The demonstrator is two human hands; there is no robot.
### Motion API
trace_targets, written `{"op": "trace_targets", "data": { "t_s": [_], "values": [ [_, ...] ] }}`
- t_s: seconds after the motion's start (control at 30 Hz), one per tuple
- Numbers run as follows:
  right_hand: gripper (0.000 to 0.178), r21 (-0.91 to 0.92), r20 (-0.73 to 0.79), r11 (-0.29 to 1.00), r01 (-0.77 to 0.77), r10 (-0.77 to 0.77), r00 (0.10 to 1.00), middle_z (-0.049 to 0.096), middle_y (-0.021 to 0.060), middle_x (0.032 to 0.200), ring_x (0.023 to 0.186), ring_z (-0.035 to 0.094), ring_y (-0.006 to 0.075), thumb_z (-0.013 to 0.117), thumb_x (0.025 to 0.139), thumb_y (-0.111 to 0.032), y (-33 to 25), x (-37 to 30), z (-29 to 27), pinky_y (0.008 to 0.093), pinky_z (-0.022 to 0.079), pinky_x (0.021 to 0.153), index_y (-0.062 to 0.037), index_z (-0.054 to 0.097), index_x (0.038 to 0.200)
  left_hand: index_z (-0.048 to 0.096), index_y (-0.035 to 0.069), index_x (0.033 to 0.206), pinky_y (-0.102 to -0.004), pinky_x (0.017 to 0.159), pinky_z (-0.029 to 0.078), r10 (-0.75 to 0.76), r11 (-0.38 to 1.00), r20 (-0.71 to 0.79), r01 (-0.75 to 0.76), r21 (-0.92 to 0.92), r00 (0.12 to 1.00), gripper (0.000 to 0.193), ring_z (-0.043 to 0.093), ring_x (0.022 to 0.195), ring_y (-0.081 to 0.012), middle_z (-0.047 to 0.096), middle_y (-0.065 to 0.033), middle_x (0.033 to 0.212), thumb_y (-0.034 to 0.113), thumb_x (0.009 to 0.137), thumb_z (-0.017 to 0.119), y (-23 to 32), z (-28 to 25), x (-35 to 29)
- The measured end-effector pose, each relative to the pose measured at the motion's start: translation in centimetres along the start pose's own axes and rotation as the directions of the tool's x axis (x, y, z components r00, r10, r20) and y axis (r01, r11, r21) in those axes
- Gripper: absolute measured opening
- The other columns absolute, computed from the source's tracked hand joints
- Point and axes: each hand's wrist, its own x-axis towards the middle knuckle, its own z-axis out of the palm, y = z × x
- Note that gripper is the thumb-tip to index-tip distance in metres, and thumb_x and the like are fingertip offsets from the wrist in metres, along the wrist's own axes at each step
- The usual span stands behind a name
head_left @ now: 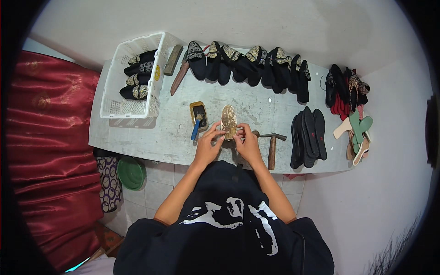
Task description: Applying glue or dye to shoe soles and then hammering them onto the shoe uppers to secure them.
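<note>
Here, a sole-shaped piece [228, 119], mottled brown and cream with a rounded far end, is at the table's [261, 107] near middle, left hand [210, 141] and right hand [248, 143] pinching its near end; left lies a blue-handled brush [196, 128], right a hammer [272, 149].

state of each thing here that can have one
brown piece: blotched, held
left hand: fingers bent, at brown piece
right hand: fingers bent, at brown piece
brush: resting in tray
crate: open-topped, holding shoes
hammer: lying flat
insoles: overlapping
curtain: hanging in folds
</note>
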Motion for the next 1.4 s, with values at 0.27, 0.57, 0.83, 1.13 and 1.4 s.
{"op": "trace_targets", "data": {
  "t_s": [0.27, 0.57, 0.83, 1.13, 1.4],
  "values": [
    [0.035, 0.037, -0.007, 0.996, -0.085, 0.086, 0.996, 0.07, 0.0041, 0.09, 0.083, 0.066, 0.0108, 0.073, 0.091, -0.002, 1.1, 0.3, 0.1, 0.0268, 0.054, 0.069, -0.0065, 0.06, 0.124, 0.075, 0.004, 0.112, -0.04, 0.101, 0.052, 0.044, 0.997, 0.037, -0.041, -0.06, 0.998, 0.019, 0.064, 0.127, -0.032, 0.064, -0.0115, 0.144, 0.012, 0.096, 0.068, -0.2, -2.6, 1.7],
    [0.012, 0.337, -0.028, 0.93, -0.144, 0.163, 0.986, 0.072, 0.0024, 0.092, 0.081, 0.067, 0.0092, 0.075, 0.094, -0.008, 2.8, 10.1, -2.0, 0.0249, 0.054, 0.075, -0.0013, 0.072, 0.103, 0.074, 0.002, 0.117, -0.0351, 0.094, 0.056, -0.031, 0.98, -0.051, 0.02, -0.198, 0.998, 0.021, 0.066, 0.122, -0.0251, 0.067, -0.0147, 0.135, 0.013, 0.101, 0.065, -2.8, -6.2, 7.6],
    [0.014, 0.234, 0.163, 0.955, -0.185, 0.149, 0.975, 0.073, 0.0074, 0.092, 0.077, 0.069, 0.0128, 0.072, 0.094, -0.007, 4.1, 23.9, 4.3, 0.0272, 0.056, 0.072, -0.0018, 0.073, 0.108, 0.052, 0.0, 0.146, -0.0415, 0.113, 0.045, -0.509, 0.554, 0.127, 0.437, -0.708, 0.852, 0.058, 0.054, 0.137, -0.029, 0.054, -0.0157, 0.151, 0.045, 0.112, 0.042, -8.1, -5.7, 19.2],
    [0.048, -0.474, 0.369, 0.855, 0.208, -0.021, 0.929, 0.055, 0.0241, 0.119, 0.101, 0.064, 0.0439, 0.066, 0.093, -0.011, 2.5, 30.4, 8.8, 0.051, 0.054, 0.088, -0.0149, 0.056, 0.14, 0.025, 0.002, 0.162, -0.0509, 0.12, 0.036, -0.694, 0.129, 0.267, 0.48, -0.868, 0.669, 0.075, 0.036, 0.149, -0.0356, 0.03, -0.0183, 0.166, 0.054, 0.11, 0.035, -12.9, -3.0, 25.3],
    [0.026, -0.3, 0.235, 0.952, 0.059, 0.013, 0.972, 0.062, 0.0174, 0.112, 0.096, 0.067, 0.0429, 0.067, 0.095, -0.021, 3.0, 30.6, 8.2, 0.0499, 0.055, 0.082, -0.0072, 0.06, 0.116, 0.026, 0.002, 0.162, -0.0478, 0.12, 0.035, -0.666, 0.144, 0.274, 0.48, -0.865, 0.694, 0.078, 0.038, 0.148, -0.0324, 0.033, -0.0148, 0.166, 0.06, 0.109, 0.03, -12.5, -1.5, 25.8]
  ]
}}
